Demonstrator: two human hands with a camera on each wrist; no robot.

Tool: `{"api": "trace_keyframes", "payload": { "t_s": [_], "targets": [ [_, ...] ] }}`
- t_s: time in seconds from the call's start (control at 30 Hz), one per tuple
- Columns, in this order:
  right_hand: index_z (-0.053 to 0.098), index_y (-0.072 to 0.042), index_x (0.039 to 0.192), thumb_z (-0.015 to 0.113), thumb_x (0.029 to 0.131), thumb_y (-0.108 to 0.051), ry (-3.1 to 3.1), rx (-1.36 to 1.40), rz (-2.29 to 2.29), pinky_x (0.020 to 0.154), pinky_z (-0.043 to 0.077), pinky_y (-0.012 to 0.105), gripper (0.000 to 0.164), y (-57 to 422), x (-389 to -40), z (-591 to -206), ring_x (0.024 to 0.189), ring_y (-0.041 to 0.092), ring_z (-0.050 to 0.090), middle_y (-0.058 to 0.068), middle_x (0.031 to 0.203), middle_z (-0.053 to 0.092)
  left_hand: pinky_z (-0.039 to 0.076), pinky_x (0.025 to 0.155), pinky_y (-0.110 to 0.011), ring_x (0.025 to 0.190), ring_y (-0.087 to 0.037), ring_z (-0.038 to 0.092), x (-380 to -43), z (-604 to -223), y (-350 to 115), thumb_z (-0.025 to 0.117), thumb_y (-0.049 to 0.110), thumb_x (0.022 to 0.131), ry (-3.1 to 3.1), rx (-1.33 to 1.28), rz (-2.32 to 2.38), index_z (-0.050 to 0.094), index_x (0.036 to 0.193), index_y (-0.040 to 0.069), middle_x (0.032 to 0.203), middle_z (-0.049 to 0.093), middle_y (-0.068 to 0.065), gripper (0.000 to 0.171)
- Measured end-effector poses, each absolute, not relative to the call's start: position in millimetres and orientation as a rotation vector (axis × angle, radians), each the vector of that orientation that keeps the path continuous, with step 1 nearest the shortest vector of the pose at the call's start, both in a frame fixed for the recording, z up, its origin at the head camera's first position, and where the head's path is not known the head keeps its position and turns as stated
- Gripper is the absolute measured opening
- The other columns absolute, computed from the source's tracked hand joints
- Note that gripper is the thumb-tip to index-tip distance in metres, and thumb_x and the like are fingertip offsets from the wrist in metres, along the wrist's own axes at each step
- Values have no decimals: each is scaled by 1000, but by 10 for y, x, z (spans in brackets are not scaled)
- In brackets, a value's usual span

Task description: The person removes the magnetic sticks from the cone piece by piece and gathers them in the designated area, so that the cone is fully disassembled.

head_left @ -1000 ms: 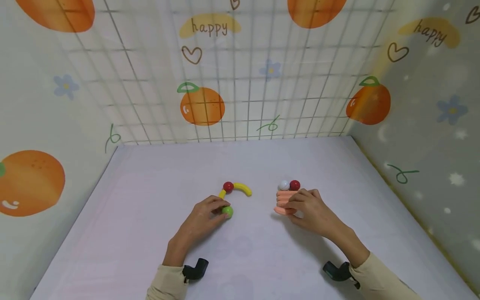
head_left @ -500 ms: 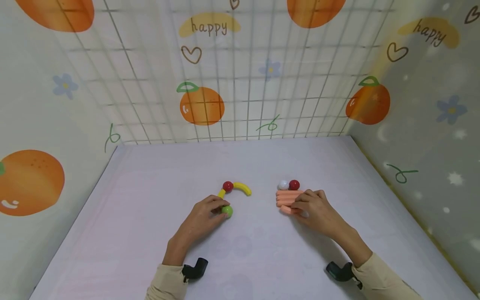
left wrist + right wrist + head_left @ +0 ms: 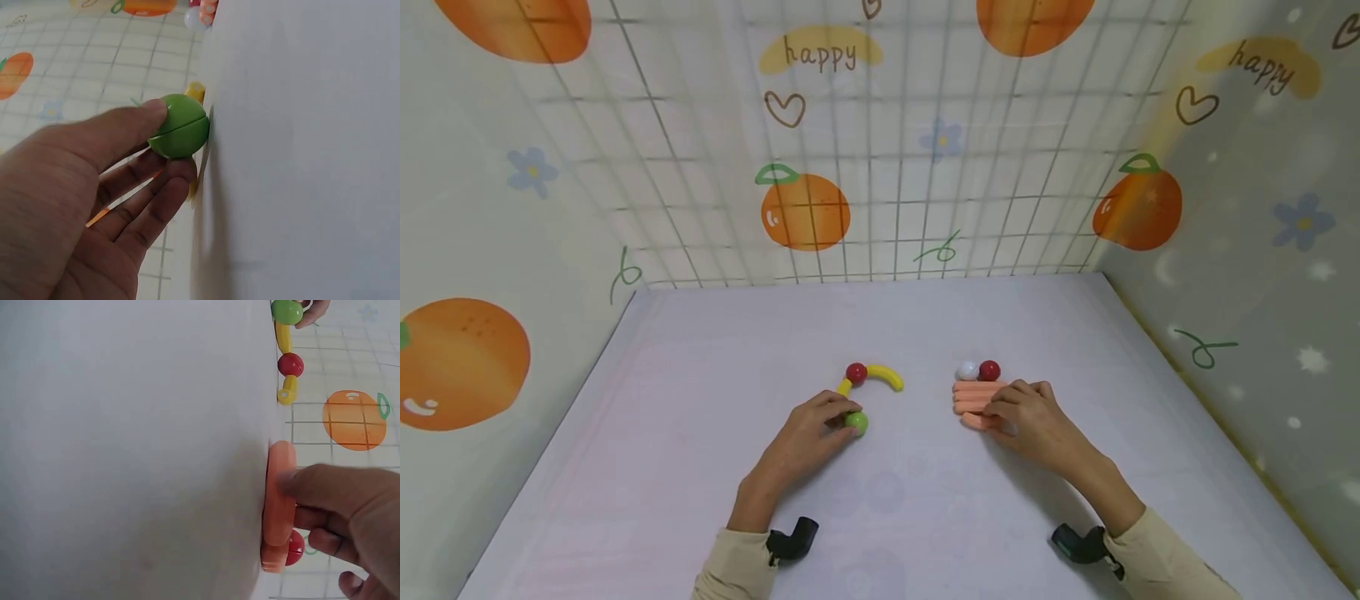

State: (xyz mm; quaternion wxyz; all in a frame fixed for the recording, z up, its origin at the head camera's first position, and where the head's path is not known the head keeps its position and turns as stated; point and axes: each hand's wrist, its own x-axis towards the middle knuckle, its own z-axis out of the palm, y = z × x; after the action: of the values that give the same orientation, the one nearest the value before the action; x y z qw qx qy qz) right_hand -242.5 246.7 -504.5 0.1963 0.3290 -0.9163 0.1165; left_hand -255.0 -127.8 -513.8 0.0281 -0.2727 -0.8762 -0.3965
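Note:
My left hand (image 3: 805,429) pinches a shiny green ball (image 3: 180,128) between thumb and fingertips; a seam runs round the ball, which sits at the table surface. Behind it are a red ball (image 3: 857,373) and two yellow curved pieces, one (image 3: 886,377) stretching right, the other (image 3: 845,387) partly hidden by my fingers. My right hand (image 3: 1033,421) holds the nearest salmon-orange stick (image 3: 280,494), thumb on its near side and fingers behind. Several like sticks (image 3: 973,397) lie side by side just beyond it, their right ends covered by the hand.
A white ball (image 3: 967,371) and another red ball (image 3: 990,370) stand side by side behind the sticks. The pale table (image 3: 737,333) ends at a back wall grid (image 3: 895,208) behind a printed sheer sheet. A patterned panel (image 3: 1262,317) rises on the right.
My right hand has shifted slightly right, and the nearest stick has moved right with it, closer in line with the other sticks. My left hand keeps its place on the green ball.

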Motion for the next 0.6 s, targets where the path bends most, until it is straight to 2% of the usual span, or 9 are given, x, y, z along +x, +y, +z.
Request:
{"api": "trace_keyframes", "payload": {
  "t_s": [0.2,0.4,0.6],
  "targets": [
    [76,-15,92,88,74,-14,-2487,974,431,77,37,43,22,2270,-2419,-4969,97,22,59,-3,95,68,54,79,-28,90,-13,62,-2529,-5153,-1195,76,10,90,-2665,-887,-1249,68,124,8,115,62,-1,35],
    [75,-12,94,84,80,-16,-2484,1026,617,80,36,41,18,1945,-2457,-4891,102,21,59,-2,99,67,52,72,-26,87,-12,59,-2554,-5168,-1193,72,10,93,-2669,-697,-1066,64,133,15,129,57,3,42],
    [76,-11,100,81,85,-23,-2635,967,716,84,41,39,20,1563,-2536,-4856,100,18,61,-1,100,69,54,84,-30,100,-13,62,-2616,-5234,-1228,71,11,94,-2696,-652,-1035,71,122,12,128,59,3,27]
  ]
}}
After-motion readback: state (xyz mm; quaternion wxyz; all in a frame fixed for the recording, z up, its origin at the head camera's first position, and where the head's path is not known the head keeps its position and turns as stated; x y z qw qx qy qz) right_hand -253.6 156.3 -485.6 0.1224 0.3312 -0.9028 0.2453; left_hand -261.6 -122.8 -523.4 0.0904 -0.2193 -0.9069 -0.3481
